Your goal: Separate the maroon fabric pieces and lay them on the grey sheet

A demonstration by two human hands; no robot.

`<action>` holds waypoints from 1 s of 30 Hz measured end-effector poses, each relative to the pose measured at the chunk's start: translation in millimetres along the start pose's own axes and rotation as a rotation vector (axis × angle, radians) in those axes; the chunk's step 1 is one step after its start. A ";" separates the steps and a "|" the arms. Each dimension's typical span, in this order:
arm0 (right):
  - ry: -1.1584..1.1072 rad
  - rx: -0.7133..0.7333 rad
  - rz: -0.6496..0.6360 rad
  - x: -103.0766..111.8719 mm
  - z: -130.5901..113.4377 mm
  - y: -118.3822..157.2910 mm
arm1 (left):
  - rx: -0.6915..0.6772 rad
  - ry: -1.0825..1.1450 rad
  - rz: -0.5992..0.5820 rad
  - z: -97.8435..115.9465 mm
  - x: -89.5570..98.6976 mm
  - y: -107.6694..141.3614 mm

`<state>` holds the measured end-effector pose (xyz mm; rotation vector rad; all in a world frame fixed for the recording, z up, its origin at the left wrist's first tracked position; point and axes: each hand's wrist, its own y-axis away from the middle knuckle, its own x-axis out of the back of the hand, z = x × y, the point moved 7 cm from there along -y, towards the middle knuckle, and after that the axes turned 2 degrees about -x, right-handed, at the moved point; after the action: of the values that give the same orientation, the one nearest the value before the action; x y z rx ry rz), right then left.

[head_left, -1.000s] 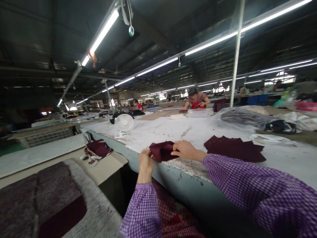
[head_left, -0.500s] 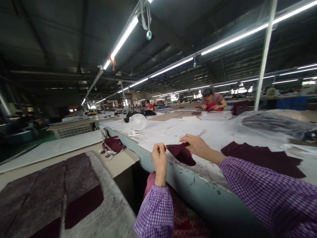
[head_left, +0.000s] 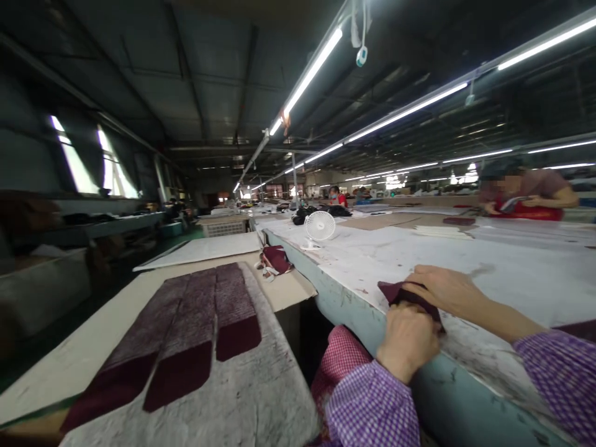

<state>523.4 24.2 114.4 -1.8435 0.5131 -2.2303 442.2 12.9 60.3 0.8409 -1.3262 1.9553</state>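
Close to the near edge of the white-topped table (head_left: 367, 261), both hands are on a small maroon fabric piece (head_left: 391, 290). My left hand (head_left: 410, 338) is closed on its near side, with the knuckles toward me. My right hand (head_left: 442, 288) lies across the top, its fingers curled over the fabric and close to the left hand. The piece looks bunched or folded between them, and the fingertips are partly hidden. Part of another maroon fabric piece (head_left: 577, 329) shows beside my right sleeve.
On the left, maroon fabric panels (head_left: 181, 372) lie on a grey board (head_left: 242, 397). Maroon and white scraps (head_left: 274, 261) sit at the board's far side. A small white fan (head_left: 320, 226) stands on the table. A co-worker (head_left: 526, 189) works across it.
The view has swung left. My left hand has come over to the right hand, and the fabric, earlier spread between them, is now bunched.
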 end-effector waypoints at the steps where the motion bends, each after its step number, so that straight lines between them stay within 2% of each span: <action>1: 0.014 0.045 -0.015 -1.7 -4.5 -1.9 | 0.059 -0.029 -0.015 -7.9 -4.8 -1.0; 3: 0.032 0.095 -0.049 -4.7 -9.6 -4.9 | 0.155 -0.035 -0.020 -21.7 -10.4 -2.4; 4: 0.031 0.063 -0.058 -5.1 -7.1 -6.6 | 0.197 -0.020 -0.013 -27.5 -11.4 -3.0; 9: -0.059 -0.354 -0.018 1.9 40.2 -10.2 | 0.362 0.064 0.009 -46.8 -9.3 -6.9; 12: -0.039 -0.439 0.029 8.7 61.5 -11.0 | 0.401 0.062 -0.019 -54.2 -10.1 -10.2; 15: -0.006 -0.507 0.083 17.0 69.5 -7.3 | 0.389 0.050 -0.021 -58.5 -10.6 -13.0; 17: 0.073 -0.451 0.153 25.7 61.2 -5.3 | 0.386 0.042 -0.006 -61.0 -10.8 -13.3; 19: 0.207 -0.312 0.282 36.1 44.3 -4.6 | 0.374 0.033 -0.003 -63.0 -12.4 -13.0; 21: 0.284 -0.234 0.341 37.8 33.2 -4.6 | 0.343 0.033 -0.005 -63.8 -15.2 -12.9; 26: 0.155 -0.148 0.210 17.6 21.9 -13.4 | 0.247 0.009 -0.004 -62.8 -19.8 -11.2; 30: 0.134 -0.090 0.172 13.3 5.0 -21.3 | 0.217 -0.009 -0.013 -62.8 -21.0 -7.1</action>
<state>527.0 38.3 135.5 -1.6279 0.7762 -2.2572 450.4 71.3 29.4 0.9587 -1.1239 2.1135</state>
